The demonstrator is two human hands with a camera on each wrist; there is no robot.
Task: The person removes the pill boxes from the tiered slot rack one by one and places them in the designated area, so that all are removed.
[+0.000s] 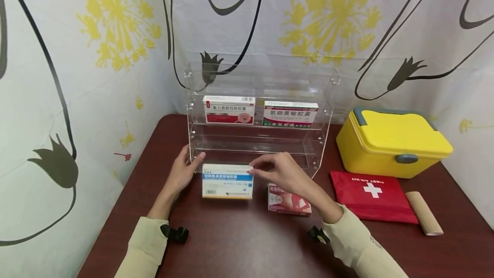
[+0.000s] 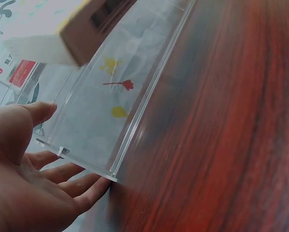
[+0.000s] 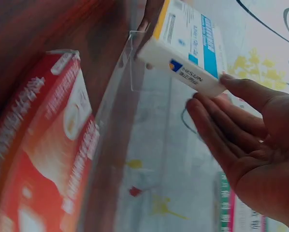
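My right hand pinches the upper right corner of a white and blue medicine box between thumb and fingers. The box hangs upright in front of the lowest tier of a clear acrylic display rack. In the right wrist view the end of this box carries a printed logo. At the rack's lower left, my left hand holds the side panel, thumb on the inner side and fingers outside. A red and white medicine box and a green and pink one stand on a higher tier.
A red medicine box lies on the dark wooden table, below my right forearm. On the right are a yellow lidded case, a red first aid pouch and a cardboard tube. Patterned cloth hangs behind and on the left.
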